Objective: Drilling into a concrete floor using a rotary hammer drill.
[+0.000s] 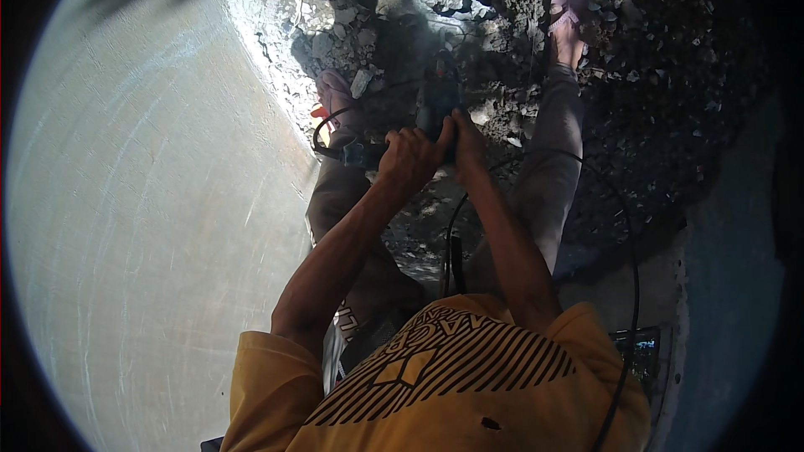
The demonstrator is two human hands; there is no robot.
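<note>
Both hands grip a dark power tool [440, 92], which points forward into dusty, broken rubble between my legs. My left hand [406, 155] is wrapped round its sideways handle, left of the body, where a greyish part [355, 156] and a looped black cable show. My right hand [466, 146] holds the rear end of the tool, its fingers mostly hidden. The tip of the tool is lost in shadow and dust.
A smooth pale concrete surface [134, 226] runs along the left. Broken stones [645, 50] spread ahead and right. My pink-shod feet [568, 7] stand either side of the tool. A black cable [627, 226] loops down past my right side. A red object [321, 115] lies by my left foot.
</note>
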